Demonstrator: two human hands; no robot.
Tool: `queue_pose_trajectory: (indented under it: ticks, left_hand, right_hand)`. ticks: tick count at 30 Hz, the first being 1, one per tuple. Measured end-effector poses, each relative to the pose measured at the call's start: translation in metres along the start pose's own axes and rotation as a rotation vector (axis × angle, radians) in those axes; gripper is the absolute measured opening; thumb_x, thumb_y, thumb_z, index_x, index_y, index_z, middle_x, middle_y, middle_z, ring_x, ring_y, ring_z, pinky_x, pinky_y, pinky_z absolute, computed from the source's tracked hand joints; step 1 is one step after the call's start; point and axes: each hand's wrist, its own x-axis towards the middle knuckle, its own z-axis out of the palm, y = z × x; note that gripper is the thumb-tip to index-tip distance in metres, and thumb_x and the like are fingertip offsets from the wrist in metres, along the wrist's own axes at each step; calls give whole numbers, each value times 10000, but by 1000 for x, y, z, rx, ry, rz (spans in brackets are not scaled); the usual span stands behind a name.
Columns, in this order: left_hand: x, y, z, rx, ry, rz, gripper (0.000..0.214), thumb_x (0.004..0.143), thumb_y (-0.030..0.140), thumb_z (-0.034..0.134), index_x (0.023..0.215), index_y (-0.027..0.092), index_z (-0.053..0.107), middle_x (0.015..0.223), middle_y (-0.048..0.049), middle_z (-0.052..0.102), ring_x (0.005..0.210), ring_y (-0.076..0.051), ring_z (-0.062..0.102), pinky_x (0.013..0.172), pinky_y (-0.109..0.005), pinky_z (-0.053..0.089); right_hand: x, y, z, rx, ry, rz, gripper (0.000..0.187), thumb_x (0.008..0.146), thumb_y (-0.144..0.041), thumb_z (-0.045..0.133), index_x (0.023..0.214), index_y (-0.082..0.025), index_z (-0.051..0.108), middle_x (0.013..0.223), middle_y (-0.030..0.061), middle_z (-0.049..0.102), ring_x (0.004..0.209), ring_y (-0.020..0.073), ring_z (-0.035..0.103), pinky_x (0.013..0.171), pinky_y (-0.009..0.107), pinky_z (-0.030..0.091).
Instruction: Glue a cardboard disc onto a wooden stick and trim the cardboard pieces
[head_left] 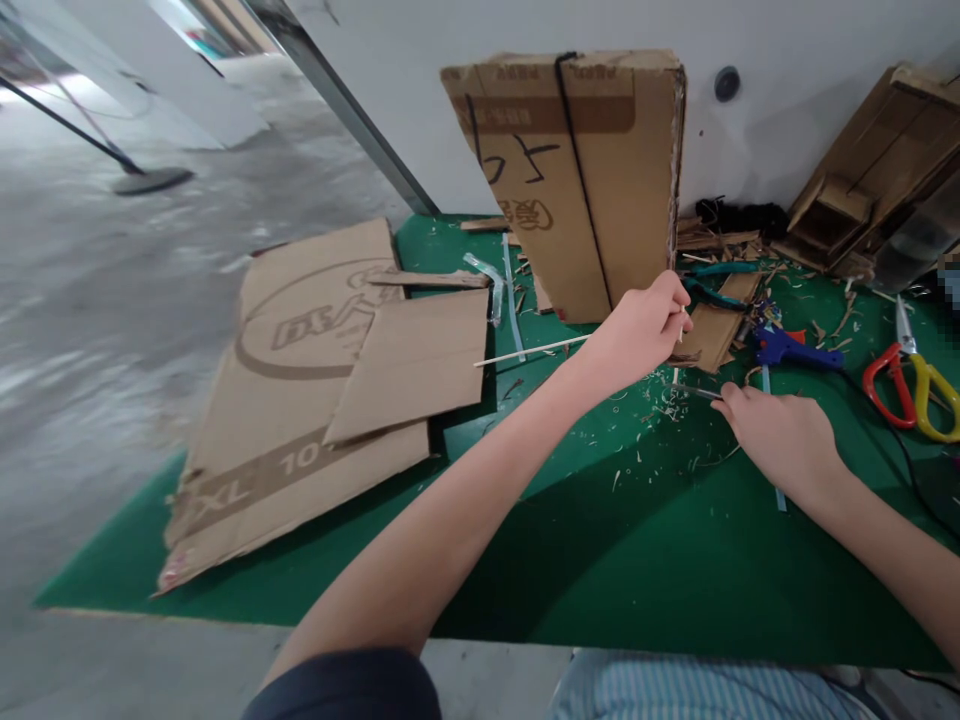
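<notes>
My left hand [643,330] is closed around a thin wooden stick [529,351], which points out to the left over the green mat [615,540]. My right hand [780,432] is closed low over the mat, pinching a slim metal blade [696,392] whose tip points left. Small wood shavings [660,405] lie scattered on the mat between both hands. A tall cardboard box [581,170] stands upright just behind my left hand.
Flat cardboard sheets [315,400] lie on the mat's left part. A blue glue gun [787,350], red-and-yellow scissors [911,385], green pliers [712,285] and cardboard scraps sit at the right. A cardboard model [862,190] leans at the wall. Grey floor lies to the left.
</notes>
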Motion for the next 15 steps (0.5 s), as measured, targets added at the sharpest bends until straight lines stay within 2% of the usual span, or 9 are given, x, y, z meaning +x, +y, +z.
queue_pose_trajectory:
  ticks: [4, 8, 11, 15]
  left_hand:
    - [0, -1, 0, -16, -3, -6, 134, 893, 109, 366, 938, 186, 467, 851, -50, 689, 812, -134, 660, 610, -248, 455]
    - [0, -3, -1, -37, 1, -13, 134, 891, 107, 369, 930, 188, 468, 851, -51, 685, 852, -145, 669, 623, -252, 467]
    - [1, -6, 1, -59, 16, 4, 118, 890, 105, 388, 921, 190, 464, 858, -43, 679, 866, -138, 673, 637, -239, 476]
    - [6, -13, 4, -8, 67, 4, 81, 869, 122, 464, 905, 192, 481, 866, -23, 683, 819, -128, 661, 684, -251, 478]
  right_hand:
    - [-3, -1, -8, 10, 8, -4, 368, 1007, -358, 300, 861, -186, 591, 655, 18, 657, 417, 103, 499, 476, 283, 107]
    - [-1, 3, -12, 5, 98, -2, 406, 1002, -386, 300, 781, -184, 575, 600, 15, 608, 436, 103, 473, 488, 279, 104]
    - [4, 7, -11, 23, 171, -3, 400, 1000, -381, 311, 779, -182, 578, 636, 23, 613, 501, 114, 496, 497, 276, 120]
    - [10, 9, -3, 49, 219, -78, 365, 997, -326, 339, 786, -176, 597, 677, 32, 617, 605, 140, 533, 522, 281, 169]
